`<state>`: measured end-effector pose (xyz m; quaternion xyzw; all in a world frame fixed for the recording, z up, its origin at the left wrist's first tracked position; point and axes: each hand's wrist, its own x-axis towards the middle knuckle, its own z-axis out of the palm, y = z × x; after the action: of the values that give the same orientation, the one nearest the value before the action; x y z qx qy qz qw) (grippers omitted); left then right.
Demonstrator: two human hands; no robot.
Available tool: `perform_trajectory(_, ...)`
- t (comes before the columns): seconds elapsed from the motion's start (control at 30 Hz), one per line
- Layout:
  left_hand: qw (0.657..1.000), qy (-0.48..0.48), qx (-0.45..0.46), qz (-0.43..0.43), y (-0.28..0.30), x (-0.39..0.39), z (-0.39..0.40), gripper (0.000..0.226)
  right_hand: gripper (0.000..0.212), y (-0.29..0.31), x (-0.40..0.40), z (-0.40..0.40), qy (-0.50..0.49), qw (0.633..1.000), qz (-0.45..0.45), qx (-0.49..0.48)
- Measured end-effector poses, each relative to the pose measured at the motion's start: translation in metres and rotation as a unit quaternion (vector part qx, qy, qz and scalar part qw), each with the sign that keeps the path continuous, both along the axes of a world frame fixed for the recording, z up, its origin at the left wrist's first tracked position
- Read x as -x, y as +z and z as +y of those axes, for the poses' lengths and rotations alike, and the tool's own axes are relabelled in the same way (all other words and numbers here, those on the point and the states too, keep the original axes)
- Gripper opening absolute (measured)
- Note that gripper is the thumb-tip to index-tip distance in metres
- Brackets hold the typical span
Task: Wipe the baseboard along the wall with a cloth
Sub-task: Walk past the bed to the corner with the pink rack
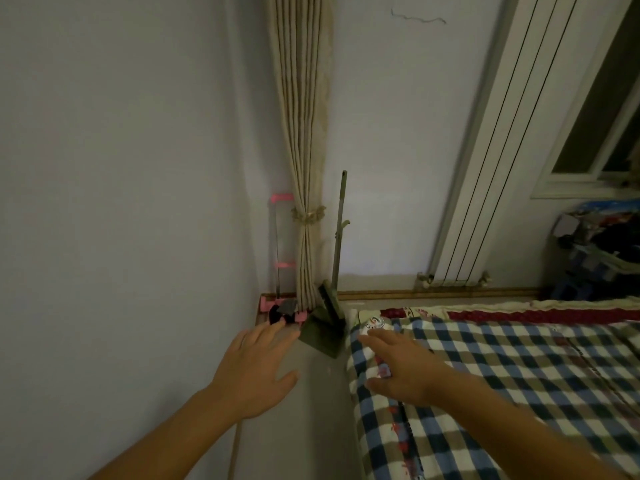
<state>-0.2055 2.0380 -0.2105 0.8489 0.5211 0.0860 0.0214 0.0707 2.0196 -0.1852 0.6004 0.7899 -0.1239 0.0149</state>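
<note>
Baseboard [443, 293] partly hidden behind curtain [304, 161], dustpan [322, 332] and bed [502, 375].

Narrow floor strip [311, 393] between wall [121, 202] and bed [485, 375] open; dustpan [323, 332], pink cart [280, 306] block corner.

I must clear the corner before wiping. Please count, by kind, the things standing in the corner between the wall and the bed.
Pink trolley: 1
Tied curtain: 1
Broom with long handle: 1
Green dustpan: 1
Total: 4
</note>
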Motion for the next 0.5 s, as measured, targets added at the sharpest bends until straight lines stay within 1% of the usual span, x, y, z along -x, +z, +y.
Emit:
perform_trajectory(0.2,1.000,0.007,0.014,-0.007,-0.008,0.000,0.037,0.076,0.076,-0.019,-0.003,0.049,0.021,1.000,-0.012,-0.011)
perform_trajectory(0.3,0.999,0.017,0.043,0.006,-0.013,-0.004,0.063,0.081,0.075,-0.026,-0.004,0.081,0.044,0.999,-0.018,-0.014)
perform_trajectory(0.4,0.998,0.023,0.048,0.023,-0.017,-0.010,0.099,0.083,0.075,-0.031,-0.007,0.118,0.054,0.998,-0.016,-0.018)
perform_trajectory(0.5,0.998,0.020,0.052,0.000,-0.025,-0.016,0.136,0.080,0.076,-0.037,-0.011,0.158,0.063,0.998,-0.013,-0.009)
